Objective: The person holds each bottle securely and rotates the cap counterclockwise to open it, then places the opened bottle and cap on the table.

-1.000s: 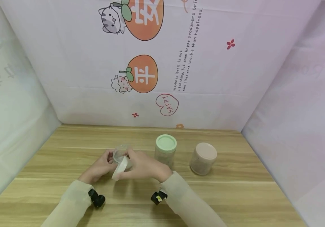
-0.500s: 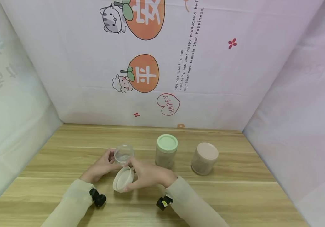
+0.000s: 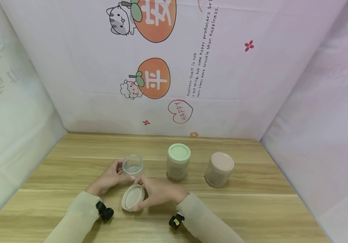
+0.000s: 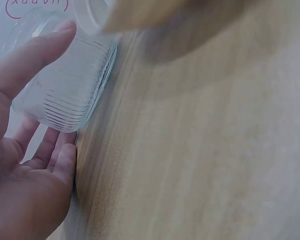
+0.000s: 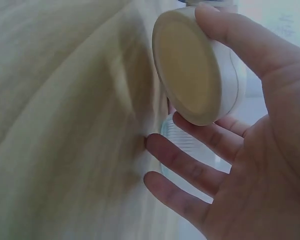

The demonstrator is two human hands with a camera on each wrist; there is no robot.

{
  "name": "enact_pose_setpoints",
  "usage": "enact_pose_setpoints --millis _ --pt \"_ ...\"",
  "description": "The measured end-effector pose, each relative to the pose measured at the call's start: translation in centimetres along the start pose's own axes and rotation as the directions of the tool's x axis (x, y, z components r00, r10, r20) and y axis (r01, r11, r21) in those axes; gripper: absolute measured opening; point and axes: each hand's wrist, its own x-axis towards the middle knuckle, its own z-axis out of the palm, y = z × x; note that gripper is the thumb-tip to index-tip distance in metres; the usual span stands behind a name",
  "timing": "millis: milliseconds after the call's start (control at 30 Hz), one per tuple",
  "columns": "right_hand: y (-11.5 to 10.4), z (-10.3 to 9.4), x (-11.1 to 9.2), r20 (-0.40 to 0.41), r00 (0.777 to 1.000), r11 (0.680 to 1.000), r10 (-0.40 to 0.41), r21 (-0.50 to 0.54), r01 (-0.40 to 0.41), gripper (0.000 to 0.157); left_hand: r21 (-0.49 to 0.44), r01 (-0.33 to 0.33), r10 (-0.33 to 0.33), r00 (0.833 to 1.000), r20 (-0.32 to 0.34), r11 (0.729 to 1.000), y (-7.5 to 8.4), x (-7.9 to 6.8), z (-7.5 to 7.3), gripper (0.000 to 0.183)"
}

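Note:
A clear glass jar [image 3: 133, 164] stands uncovered on the left half of the table. My left hand [image 3: 109, 177] holds it from the left, the thumb along the near side. In the left wrist view the ribbed wall of the jar [image 4: 65, 102] shows between thumb and fingers. Just in front of the jar, my right hand [image 3: 161, 191] pinches a cream round lid [image 3: 132, 197] between thumb and index finger. The lid's hollow inside faces up, slightly tilted. From the right wrist, the outer face of the lid [image 5: 187, 65] shows above the table, the other fingers spread loosely.
Right of the glass jar stands a jar with a green lid [image 3: 178, 162]. Further right is a jar with a pinkish-beige lid [image 3: 219, 168]. Printed white cloth [image 3: 216, 118] walls the wooden table [image 3: 240, 216] at the back and sides.
The right hand has brought the lid from beside the jar's mouth toward me and lower, turning its inside upward. The left hand stays at the jar.

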Motion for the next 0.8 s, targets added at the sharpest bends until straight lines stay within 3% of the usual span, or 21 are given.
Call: enact_pose_setpoints --millis 200,367,633,800 --pt "0.4 0.7 0.4 -0.010 1.000 0.999 -0.016 -0.029 0.015 0.088 -0.007 -0.010 0.010 1.000 0.010 1.000 0.1 -0.1 0.0 0.086" --pt "0.4 1.3 0.8 -0.006 1.000 0.990 0.010 -0.138 -0.010 0.086 -0.005 -0.004 0.004 1.000 -0.002 1.000 0.2 -0.2 0.1 0.085" --pt "-0.6 2.3 1.2 -0.059 0.998 0.945 0.015 -0.324 -0.034 0.080 -0.003 -0.002 0.002 1.000 -0.002 1.000 0.4 -0.2 0.1 0.084" --pt "-1.2 2.3 1.1 -0.071 0.997 0.929 0.009 -0.368 -0.035 0.077 -0.001 0.001 -0.001 1.000 -0.006 1.000 0.4 -0.3 0.1 0.085"
